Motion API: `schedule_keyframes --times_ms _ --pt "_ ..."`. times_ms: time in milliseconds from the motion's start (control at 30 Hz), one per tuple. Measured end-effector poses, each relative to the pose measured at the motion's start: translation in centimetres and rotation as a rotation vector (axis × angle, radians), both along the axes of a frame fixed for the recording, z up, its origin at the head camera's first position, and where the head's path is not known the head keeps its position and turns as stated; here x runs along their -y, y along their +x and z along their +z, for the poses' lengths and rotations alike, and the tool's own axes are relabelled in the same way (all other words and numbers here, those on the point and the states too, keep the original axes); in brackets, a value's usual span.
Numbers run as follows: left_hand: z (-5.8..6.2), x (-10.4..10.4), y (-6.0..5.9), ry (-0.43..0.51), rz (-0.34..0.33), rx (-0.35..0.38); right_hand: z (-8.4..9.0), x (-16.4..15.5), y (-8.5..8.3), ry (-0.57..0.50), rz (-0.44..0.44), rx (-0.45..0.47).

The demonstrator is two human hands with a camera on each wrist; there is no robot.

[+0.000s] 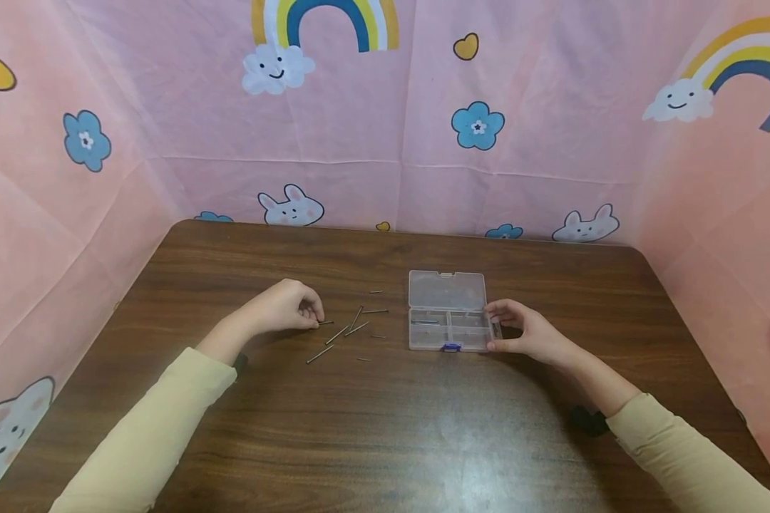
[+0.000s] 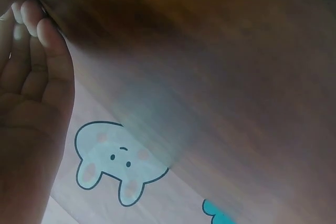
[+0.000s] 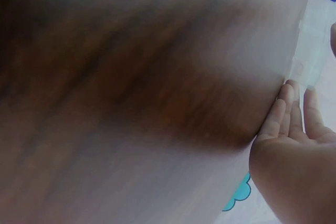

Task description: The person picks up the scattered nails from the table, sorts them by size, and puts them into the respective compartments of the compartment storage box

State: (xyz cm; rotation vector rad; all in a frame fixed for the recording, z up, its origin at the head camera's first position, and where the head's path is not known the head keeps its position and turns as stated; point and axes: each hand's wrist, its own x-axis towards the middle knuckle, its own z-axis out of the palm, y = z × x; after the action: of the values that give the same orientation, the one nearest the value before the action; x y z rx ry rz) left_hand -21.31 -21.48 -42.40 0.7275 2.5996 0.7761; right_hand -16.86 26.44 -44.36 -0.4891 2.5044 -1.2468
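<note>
Pale yellow sleeves [image 1: 144,434] showed nearest, over brown worktop [image 1: 359,442]. Loose nails [image 1: 336,335] lay scattered between hands. Right hand [image 1: 531,333], thumb and fingers apart, held right end of clear compartment box [image 1: 428,340]; blue latch [image 1: 451,348] faced person, at least one long nail [image 1: 425,322] lay in far-left compartment, lid [image 1: 447,291] lay open behind. Left hand [image 1: 289,305], fingertips together, pinched small nail [image 1: 326,323]. Pink patterned cloth [image 1: 353,135] hung beyond.

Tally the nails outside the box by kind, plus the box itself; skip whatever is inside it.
Long loose nails: 5
Short loose nails: 3
Nail at the left hand: 1
Clear divided plastic box: 1
Total: 10
</note>
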Motion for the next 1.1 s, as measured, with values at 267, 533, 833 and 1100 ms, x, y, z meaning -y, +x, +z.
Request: schedule_keyframes --times_ms 267,533,833,1100 --pt "-0.1 -0.1 -0.2 0.002 -0.018 0.013 0.0 0.0 0.0 -0.001 0.003 -0.007" --pt "-0.1 -0.3 -0.5 0.013 -0.047 0.003 0.1 0.1 0.1 -0.007 -0.002 0.002" --pt "0.2 -1.8 -0.8 0.028 -0.060 -0.070 0.2 0.0 -0.1 0.003 0.001 -0.004" --pt "0.2 -3.3 -0.9 0.082 -0.059 -0.116 0.3 0.2 0.1 -0.017 0.006 -0.002"
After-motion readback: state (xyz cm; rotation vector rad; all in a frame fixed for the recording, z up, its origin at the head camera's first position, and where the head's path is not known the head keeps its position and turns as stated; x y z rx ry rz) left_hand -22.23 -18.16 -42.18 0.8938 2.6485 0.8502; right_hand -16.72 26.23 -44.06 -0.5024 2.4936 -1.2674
